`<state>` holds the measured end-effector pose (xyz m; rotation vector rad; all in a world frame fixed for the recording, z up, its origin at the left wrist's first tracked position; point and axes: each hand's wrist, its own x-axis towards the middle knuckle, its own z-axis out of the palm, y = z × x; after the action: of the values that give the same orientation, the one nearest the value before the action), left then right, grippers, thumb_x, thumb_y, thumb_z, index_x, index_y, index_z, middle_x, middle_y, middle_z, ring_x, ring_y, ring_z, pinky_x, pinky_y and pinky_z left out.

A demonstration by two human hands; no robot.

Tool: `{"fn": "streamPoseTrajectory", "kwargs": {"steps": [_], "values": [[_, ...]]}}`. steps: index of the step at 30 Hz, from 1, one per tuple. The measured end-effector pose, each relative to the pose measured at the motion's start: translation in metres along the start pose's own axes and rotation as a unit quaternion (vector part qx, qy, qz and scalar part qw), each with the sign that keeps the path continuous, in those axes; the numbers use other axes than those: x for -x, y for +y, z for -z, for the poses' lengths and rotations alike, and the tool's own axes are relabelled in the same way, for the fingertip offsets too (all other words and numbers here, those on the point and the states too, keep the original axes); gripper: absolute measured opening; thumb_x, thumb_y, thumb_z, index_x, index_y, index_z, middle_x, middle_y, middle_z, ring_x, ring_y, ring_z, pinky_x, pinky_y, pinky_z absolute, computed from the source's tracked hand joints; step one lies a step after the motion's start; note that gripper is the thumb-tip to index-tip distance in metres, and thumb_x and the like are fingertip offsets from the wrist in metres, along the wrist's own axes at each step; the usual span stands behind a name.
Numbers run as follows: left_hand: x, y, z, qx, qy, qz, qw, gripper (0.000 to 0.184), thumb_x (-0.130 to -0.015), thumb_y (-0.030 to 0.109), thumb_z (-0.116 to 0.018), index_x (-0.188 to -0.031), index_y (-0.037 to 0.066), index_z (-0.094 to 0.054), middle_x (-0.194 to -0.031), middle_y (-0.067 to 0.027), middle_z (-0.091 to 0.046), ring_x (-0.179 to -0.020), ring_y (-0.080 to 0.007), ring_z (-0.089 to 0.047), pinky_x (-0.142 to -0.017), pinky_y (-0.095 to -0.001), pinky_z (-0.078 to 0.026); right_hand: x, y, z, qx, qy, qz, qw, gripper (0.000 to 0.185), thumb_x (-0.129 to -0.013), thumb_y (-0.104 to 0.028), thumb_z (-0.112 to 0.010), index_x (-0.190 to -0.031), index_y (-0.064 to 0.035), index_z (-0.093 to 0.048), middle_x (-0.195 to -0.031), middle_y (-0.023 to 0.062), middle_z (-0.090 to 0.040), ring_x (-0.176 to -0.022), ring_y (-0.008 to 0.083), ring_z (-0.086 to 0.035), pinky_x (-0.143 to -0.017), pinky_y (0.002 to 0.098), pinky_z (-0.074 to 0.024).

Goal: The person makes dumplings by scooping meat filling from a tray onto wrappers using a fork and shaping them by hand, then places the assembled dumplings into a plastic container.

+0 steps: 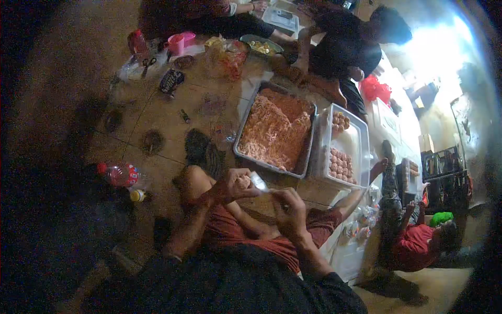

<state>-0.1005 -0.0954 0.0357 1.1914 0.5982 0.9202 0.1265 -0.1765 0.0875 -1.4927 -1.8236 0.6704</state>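
Above my lap, my left hand [236, 186] is closed around a small lump of pinkish mixture [243, 181]. My right hand [288, 209] grips a shiny flat utensil [258, 181], whose bright end is beside the lump. Beyond my hands, a large grey-rimmed tub [237, 148] holds a mass of pinkish-brown mixture [274, 128]. To its right, a white plastic box [355, 138] contains rows of round balls [341, 165] and a smaller group of balls [340, 122] at its far end.
A person in black [342, 47] sits beyond the tub, and a person in red [418, 246] is at the right. Another person's arm [244, 8] shows at the top. A bottle [121, 175] lies left, with scissors [148, 66] and a pink cup [177, 44] farther away.
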Motion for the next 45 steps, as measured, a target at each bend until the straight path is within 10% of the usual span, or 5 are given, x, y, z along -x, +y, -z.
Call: {"fn": "streamPoseTrajectory", "kwargs": {"steps": [7,25,28,30,45], "values": [[-0.011,-0.027,0.014,-0.311,0.0,-0.057,0.949,0.044,-0.076,0.041,-0.084,-0.092,0.004,-0.067,-0.08,-0.0099,-0.067,-0.077,-0.0163,-0.065,-0.07,-0.0346,-0.051,-0.011,-0.027,0.002,0.0,-0.009,0.001,1.0,0.014,-0.088,-0.001,-0.068,-0.102,0.0003,-0.07,-0.085,0.0141,-0.061,-0.076,0.029,-0.063,-0.069,0.0343,-0.0501],[0.003,0.001,0.013,0.0,0.052,-0.003,0.999,0.027,-0.082,0.02,-0.086,-0.09,0.005,-0.066,-0.078,-0.0002,-0.061,-0.076,-0.007,-0.057,-0.073,-0.0271,-0.051,-0.006,-0.033,0.001,-0.002,0.04,0.03,0.999,0.014,-0.09,-0.002,-0.067,-0.103,0.0006,-0.068,-0.089,0.0145,-0.063,-0.079,0.0237,-0.065,-0.066,0.0339,-0.0513],[0.0,-0.018,-0.003,-0.539,0.358,-0.351,0.677,0.031,-0.08,0.024,-0.088,-0.088,0.007,-0.063,-0.08,-0.0014,-0.062,-0.075,-0.0074,-0.056,-0.069,-0.0287,-0.049,-0.012,-0.022,0.018,0.048,0.087,-0.013,0.995,0.015,-0.089,-0.002,-0.067,-0.103,0.0001,-0.069,-0.087,0.0138,-0.063,-0.077,0.0227,-0.064,-0.065,0.0338,-0.05],[0.011,-0.008,0.031,-0.258,0.066,0.047,0.963,0.034,-0.08,0.026,-0.088,-0.094,0.005,-0.066,-0.085,-0.0036,-0.065,-0.08,-0.0103,-0.06,-0.075,-0.0311,-0.051,-0.016,0.029,0.019,0.056,0.082,-0.032,0.995,0.015,-0.087,-0.003,-0.068,-0.102,-0.0001,-0.069,-0.086,0.0147,-0.063,-0.079,0.0275,-0.065,-0.068,0.0379,-0.051],[0.015,-0.03,0.012,-0.133,0.044,0.028,0.99,0.042,-0.075,0.031,-0.091,-0.095,0.004,-0.066,-0.085,-0.0057,-0.066,-0.081,-0.0126,-0.061,-0.076,-0.0308,-0.052,-0.053,0.092,0.01,0.193,0.087,-0.053,0.976,0.013,-0.092,-0.009,-0.064,-0.102,-0.0021,-0.066,-0.094,0.0185,-0.065,-0.085,0.0379,-0.065,-0.075,0.0432,-0.0516]]}}
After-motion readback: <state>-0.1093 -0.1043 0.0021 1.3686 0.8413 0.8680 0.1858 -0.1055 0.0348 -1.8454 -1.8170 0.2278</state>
